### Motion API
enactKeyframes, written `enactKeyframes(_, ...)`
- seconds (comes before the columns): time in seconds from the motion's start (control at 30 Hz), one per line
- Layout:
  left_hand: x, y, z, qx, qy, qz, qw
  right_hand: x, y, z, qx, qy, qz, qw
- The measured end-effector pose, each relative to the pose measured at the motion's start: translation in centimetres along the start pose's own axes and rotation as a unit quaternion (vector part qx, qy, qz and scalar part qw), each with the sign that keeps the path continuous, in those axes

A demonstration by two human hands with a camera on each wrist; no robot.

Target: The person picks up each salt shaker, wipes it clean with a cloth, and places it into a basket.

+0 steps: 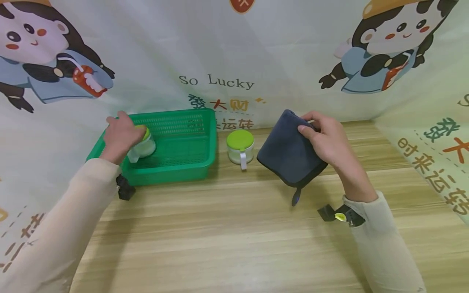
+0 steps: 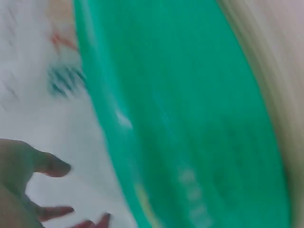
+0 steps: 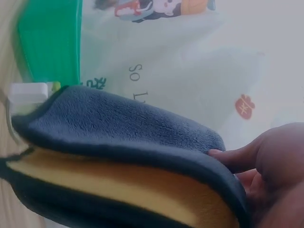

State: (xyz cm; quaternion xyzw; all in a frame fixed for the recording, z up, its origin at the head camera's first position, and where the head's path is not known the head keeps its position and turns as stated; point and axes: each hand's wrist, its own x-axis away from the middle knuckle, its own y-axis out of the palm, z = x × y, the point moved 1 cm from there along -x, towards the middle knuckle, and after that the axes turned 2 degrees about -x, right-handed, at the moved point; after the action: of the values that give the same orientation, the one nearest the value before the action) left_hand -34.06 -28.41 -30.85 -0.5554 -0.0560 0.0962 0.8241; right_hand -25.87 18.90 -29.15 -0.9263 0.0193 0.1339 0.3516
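Left hand (image 1: 122, 136): fingers spread, apparently gripping nothing, by the round green-lidded white cup (image 1: 147, 148) inside the green perforated-plastic basket (image 1: 172, 174), 10 o'clock. Right hand (image 1: 326, 136): pinching the folded blue-grey plush cloth (image 1: 290, 150), 1 o'clock — a swing toward 9 could topple the second green-lidded white cup (image 1: 239, 147) at 12. Moving room: wood-grain desk (image 1: 220, 232) toward 6; white printed backdrop (image 1: 165, 44) limits the far edge.

A pale printed cloth (image 1: 293, 53) rises behind the wood-grain table (image 1: 227, 228) and along its sides at nine and three o'clock. Cartoon figures (image 1: 40, 53) show at ten and two, a red badge (image 1: 242, 4) at twelve with lettering (image 1: 239, 105) below. Soft light leaves faint shadows.
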Motion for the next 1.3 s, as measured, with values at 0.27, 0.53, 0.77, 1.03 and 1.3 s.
enactKeyframes(0.27,5.4,2.5,9.5,0.123,0.182,0.104,0.9701,-0.2,-0.2,-0.2,0.003,-0.016,0.028,0.999)
enactKeyframes(0.53,11.2,8.3,14.4,0.351,0.183,-0.112,0.9113,-0.3,-0.3,-0.6,-0.016,0.001,0.035,0.999)
enactKeyframes(0.77,12.8,15.4,15.5,0.465,0.019,-0.138,0.8745,-0.3,-0.1,-0.7,-0.045,0.019,0.049,0.998)
enactKeyframes(1.03,11.0,17.9,15.4,0.452,-0.058,-0.104,0.8841,0.0,0.2,-0.3,-0.036,-0.001,0.053,0.998)
enactKeyframes(1.3,9.6,18.8,15.7,0.436,-0.043,-0.114,0.8917,-0.1,0.7,-0.1,-0.042,-0.018,0.054,0.997)
